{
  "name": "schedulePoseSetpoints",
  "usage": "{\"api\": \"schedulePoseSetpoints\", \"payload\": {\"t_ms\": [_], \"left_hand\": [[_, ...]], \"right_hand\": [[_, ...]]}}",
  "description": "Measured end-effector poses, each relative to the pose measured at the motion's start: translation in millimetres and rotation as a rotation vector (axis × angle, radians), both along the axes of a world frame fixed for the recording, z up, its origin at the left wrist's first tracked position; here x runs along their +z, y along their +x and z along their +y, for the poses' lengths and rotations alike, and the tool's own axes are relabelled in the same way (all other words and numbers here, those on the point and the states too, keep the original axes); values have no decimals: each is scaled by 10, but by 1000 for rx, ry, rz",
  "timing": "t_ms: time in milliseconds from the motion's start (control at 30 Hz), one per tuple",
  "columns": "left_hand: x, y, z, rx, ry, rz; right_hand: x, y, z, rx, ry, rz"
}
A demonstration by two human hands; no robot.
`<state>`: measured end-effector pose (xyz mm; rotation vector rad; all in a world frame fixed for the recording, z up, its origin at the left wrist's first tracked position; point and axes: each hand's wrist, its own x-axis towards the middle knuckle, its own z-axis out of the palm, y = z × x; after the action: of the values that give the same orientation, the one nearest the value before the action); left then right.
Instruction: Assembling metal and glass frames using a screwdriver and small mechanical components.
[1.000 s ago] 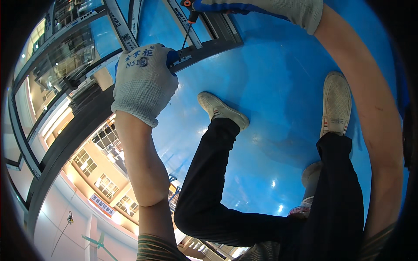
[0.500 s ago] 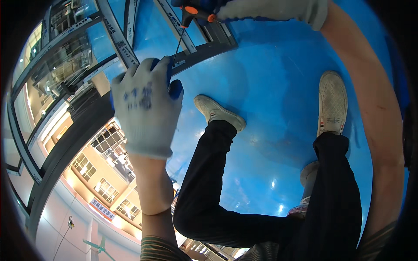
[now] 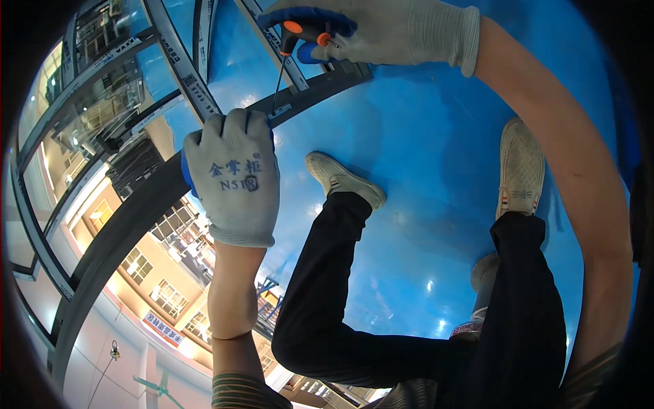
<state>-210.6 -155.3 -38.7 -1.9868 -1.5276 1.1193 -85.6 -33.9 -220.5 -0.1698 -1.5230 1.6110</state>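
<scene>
My right hand [image 3: 388,34], in a grey-white glove with blue-coated fingers, is closed around a T-handle hex key [image 3: 300,34] with a black and orange handle. The key's thin shaft points down, its tip at the dark metal frame [image 3: 310,92], near a small pale label. Whether the tip sits in a screw is too small to tell. My left hand [image 3: 235,177], gloved alike, has its fingers curled over the same frame bar, just left of the tip. Its fingertips are hidden behind the bar.
Crossbars [image 3: 180,61] with printed protective strips join the frame at the upper left, with glass panes among them. Below lies a glossy blue floor [image 3: 422,198], where my shoes [image 3: 521,167] stand. A bright hall with windows shows at the lower left.
My right hand has come lower and further into view with the hex key. My left hand has shifted slightly down along the frame, and its thumb no longer sticks out.
</scene>
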Motion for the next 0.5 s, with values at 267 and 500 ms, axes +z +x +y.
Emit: {"api": "schedulePoseSetpoints", "payload": {"t_ms": [267,500], "left_hand": [[80,-135,34,-79,-75,-17],[-54,-116,35,-99,-72,-92]], "right_hand": [[286,-60,71,120,-259,-244],[317,-237,185,394,-501,-802]]}}
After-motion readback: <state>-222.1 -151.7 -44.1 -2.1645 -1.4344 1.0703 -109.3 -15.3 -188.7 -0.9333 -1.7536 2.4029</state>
